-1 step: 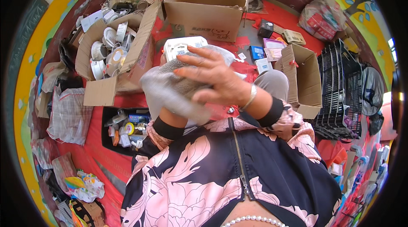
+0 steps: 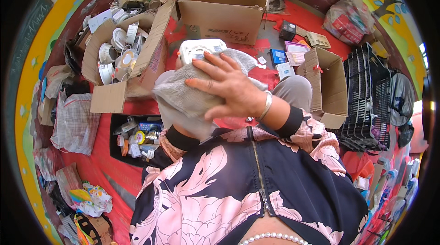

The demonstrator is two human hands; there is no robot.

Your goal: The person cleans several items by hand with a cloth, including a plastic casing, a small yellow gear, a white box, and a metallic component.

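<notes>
A white rounded plastic device (image 2: 187, 50) with a printed label is held up in front of my lap. A grey cloth (image 2: 183, 88) drapes over its near part and hangs down toward my body. My right hand (image 2: 229, 84) lies flat on this cloth, fingers spread. My left hand (image 2: 178, 63) supports the device from the left and beneath; only a bit of finger shows at the device's edge, and the cloth covers the rest of it.
At left, a cardboard box (image 2: 145, 73) holds several round white fixtures. An open carton (image 2: 220, 22) stands ahead; a smaller box (image 2: 332, 71) and a black crate (image 2: 366, 103) are at right. A black bin (image 2: 120, 155) of small items sits by my left side.
The cloth has shifted and now spreads flatter beneath my right hand. My right fingers are spread a little wider. The device has barely moved.
</notes>
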